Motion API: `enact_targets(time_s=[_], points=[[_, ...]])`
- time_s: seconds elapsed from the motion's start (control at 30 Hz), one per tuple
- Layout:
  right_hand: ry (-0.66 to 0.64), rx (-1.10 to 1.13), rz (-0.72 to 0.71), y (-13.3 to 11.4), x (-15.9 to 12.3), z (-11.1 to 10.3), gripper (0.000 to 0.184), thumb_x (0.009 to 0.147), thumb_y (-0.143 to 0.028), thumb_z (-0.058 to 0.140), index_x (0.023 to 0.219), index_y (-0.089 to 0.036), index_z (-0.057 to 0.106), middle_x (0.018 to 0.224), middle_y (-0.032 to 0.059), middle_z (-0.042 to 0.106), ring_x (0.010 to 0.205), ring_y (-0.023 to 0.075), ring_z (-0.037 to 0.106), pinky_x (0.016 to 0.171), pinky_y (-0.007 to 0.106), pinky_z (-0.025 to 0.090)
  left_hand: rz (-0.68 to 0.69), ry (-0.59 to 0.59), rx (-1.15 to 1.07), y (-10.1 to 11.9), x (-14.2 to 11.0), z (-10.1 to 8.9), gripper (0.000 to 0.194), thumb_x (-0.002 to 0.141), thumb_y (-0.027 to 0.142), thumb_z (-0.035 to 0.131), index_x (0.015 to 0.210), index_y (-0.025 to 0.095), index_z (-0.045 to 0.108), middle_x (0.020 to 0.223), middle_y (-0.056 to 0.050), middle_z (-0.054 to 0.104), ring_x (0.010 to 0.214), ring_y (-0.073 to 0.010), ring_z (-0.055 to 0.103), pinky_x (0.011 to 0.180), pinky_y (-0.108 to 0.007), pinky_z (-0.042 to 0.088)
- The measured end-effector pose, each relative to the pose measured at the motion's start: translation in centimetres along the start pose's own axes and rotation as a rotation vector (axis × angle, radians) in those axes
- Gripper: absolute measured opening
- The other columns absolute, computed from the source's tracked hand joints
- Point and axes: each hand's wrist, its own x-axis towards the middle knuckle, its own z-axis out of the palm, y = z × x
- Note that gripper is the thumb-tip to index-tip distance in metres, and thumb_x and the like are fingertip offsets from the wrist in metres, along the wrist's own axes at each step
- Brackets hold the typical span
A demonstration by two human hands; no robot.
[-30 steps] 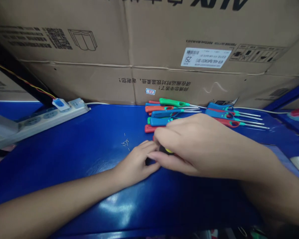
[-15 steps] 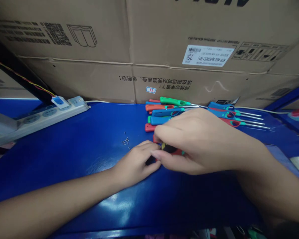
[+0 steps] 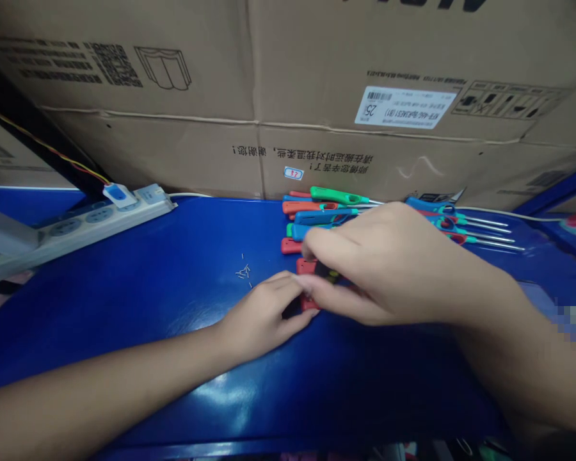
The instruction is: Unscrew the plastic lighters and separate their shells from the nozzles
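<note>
My left hand (image 3: 274, 315) rests on the blue table, its fingers closed at the end of a red lighter handle (image 3: 309, 305), most of which is hidden. Above it my right hand (image 3: 374, 272) grips a black screwdriver handle with yellow marks (image 3: 327, 274); its tip is out of sight. Another red handle end (image 3: 305, 265) shows just beyond my fingertips. To the left lies a small cluster of thin silver screws or pins (image 3: 242, 272). Behind my right hand are several long-necked lighters, among them a green one (image 3: 338, 194) and an orange one (image 3: 304, 207).
A large cardboard box (image 3: 196, 150) stands along the back of the blue table (image 3: 139, 275). On the left is a white power strip (image 3: 91, 221) with a plug (image 3: 120, 194) in it. More lighters with metal rods (image 3: 489, 232) lie at right.
My right hand has shifted slightly up and right, and the screwdriver handle has turned in its fingers. More of the red handle now shows. My left hand has barely moved.
</note>
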Motion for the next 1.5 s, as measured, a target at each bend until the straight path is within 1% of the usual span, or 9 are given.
enact_targets(time_s=[0.1,0.23,0.43,0.6,0.73,0.97,1.1,1.23,1.5], points=[[-0.018,0.009,-0.045,-0.18,-0.03,-0.18,0.029,0.097,-0.03,0.035,0.094,-0.017,0.061,0.074,0.0054,0.067,0.062,0.0171,0.055,0.058,0.03,0.029,0.012,0.034,0.025,0.05,-0.01,-0.01,0.013,0.095,0.028,0.059,0.102,0.018,0.063,0.098,-0.007,0.07,0.095,-0.023,0.064,0.084,-0.038,0.055],[-0.01,0.025,-0.044,-0.38,-0.06,-0.18,0.027,0.097,-0.032,0.038,0.09,-0.017,0.06,0.07,0.0046,0.065,0.06,0.0163,0.051,0.058,0.03,0.028,-0.003,0.0,0.009,0.17,0.02,-0.1,0.013,0.095,0.026,0.057,0.104,0.018,0.063,0.106,-0.009,0.069,0.103,-0.0247,0.063,0.089,-0.04,0.054],[-0.009,0.047,0.022,-0.03,-0.21,-0.21,0.023,0.094,-0.031,0.043,0.097,-0.017,0.061,0.078,0.006,0.066,0.067,0.0183,0.055,0.058,0.03,0.031,0.04,0.014,0.029,0.05,-0.01,-0.04,0.006,0.093,0.024,0.06,0.097,0.019,0.06,0.098,-0.006,0.068,0.094,-0.0221,0.063,0.083,-0.036,0.053],[-0.011,0.042,-0.014,0.31,-0.31,-0.16,0.026,0.094,-0.03,0.044,0.107,-0.015,0.061,0.085,0.0074,0.066,0.071,0.0193,0.057,0.06,0.03,0.035,0.047,0.024,0.007,0.02,0.1,-0.03,0.009,0.092,0.023,0.062,0.1,0.019,0.06,0.1,-0.007,0.068,0.097,-0.0226,0.063,0.085,-0.037,0.053],[-0.004,-0.006,-0.019,0.31,-0.17,-0.06,0.03,0.099,-0.033,0.037,0.094,-0.016,0.061,0.069,0.0036,0.063,0.061,0.0169,0.053,0.058,0.03,0.03,0.038,0.02,-0.002,0.04,0.1,-0.04,0.008,0.092,0.022,0.06,0.099,0.018,0.062,0.1,-0.007,0.07,0.096,-0.0222,0.064,0.084,-0.036,0.053],[-0.004,0.055,-0.057,-0.04,-0.21,-0.08,0.025,0.097,-0.034,0.041,0.093,-0.017,0.06,0.068,0.0026,0.064,0.06,0.0169,0.052,0.055,0.03,0.025,0.004,-0.003,-0.012,0.02,0.12,-0.08,0.01,0.091,0.022,0.06,0.099,0.018,0.064,0.098,-0.006,0.07,0.096,-0.022,0.064,0.085,-0.036,0.054],[0.02,0.083,-0.048,0.07,-0.28,-0.08,0.021,0.093,-0.032,0.045,0.097,-0.016,0.06,0.081,0.0054,0.068,0.068,0.0179,0.056,0.056,0.03,0.025,0.012,0.019,-0.002,-0.01,0.09,-0.07,0.007,0.09,0.022,0.061,0.096,0.018,0.063,0.095,-0.006,0.069,0.092,-0.0216,0.063,0.083,-0.036,0.054],[0.075,0.021,-0.101,0.23,-0.13,0.33,0.026,0.097,-0.033,0.041,0.083,-0.019,0.058,0.067,0.0015,0.06,0.059,0.0165,0.05,0.055,0.031,0.023,-0.007,0.002,-0.028,-0.09,0.04,-0.02,0.009,0.09,0.021,0.061,0.097,0.018,0.065,0.097,-0.006,0.07,0.094,-0.0222,0.064,0.085,-0.037,0.055],[0.063,0.068,-0.128,-0.03,-0.01,0.39,0.022,0.096,-0.027,0.04,0.096,-0.016,0.06,0.078,0.0029,0.065,0.064,0.0166,0.052,0.055,0.032,0.025,-0.037,-0.015,-0.044,-0.2,0.03,0.17,0.015,0.09,0.021,0.06,0.103,0.018,0.066,0.101,-0.008,0.071,0.1,-0.024,0.066,0.09,-0.039,0.057]])
